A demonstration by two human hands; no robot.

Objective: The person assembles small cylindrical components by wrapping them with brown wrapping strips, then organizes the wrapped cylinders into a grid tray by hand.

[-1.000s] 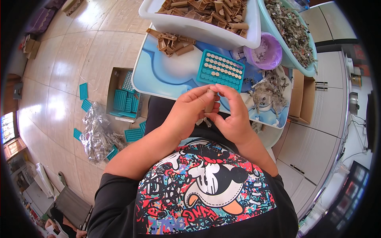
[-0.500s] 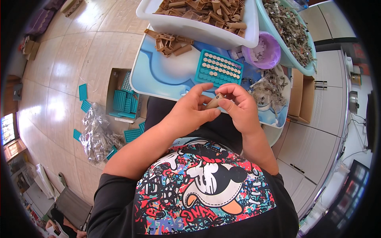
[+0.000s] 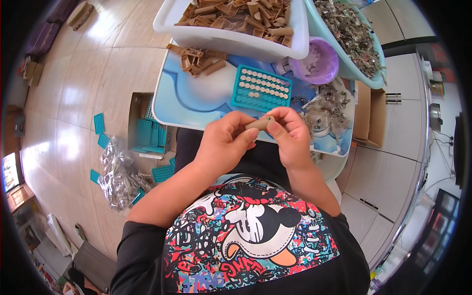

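Between my hands, over the near edge of the blue table, is a small tan rounded plastic piece (image 3: 259,123) with a dark spot at its right end. My left hand (image 3: 223,142) pinches its left end between thumb and fingers. The fingers of my right hand (image 3: 291,135) are closed round its right end, thumb on the near side. Just beyond my hands lies a teal tray (image 3: 239,101) with rows of round white buttons, its nearer rows mostly without them. Several loose brown plastic casings (image 3: 199,63) lie on the table to the left.
A white bin (image 3: 231,40) of brown casings stands at the back. To its right are a purple-lined bowl (image 3: 328,73) and a turquoise basin (image 3: 374,78) of small metallic parts. A clear bag (image 3: 327,109) lies at the table's right. Left on the floor is a cardboard box (image 3: 135,115).
The tan piece has been turned to lie more level between my hands, showing more of its length. My left fingers have curled in more. The whole view has shifted slightly.
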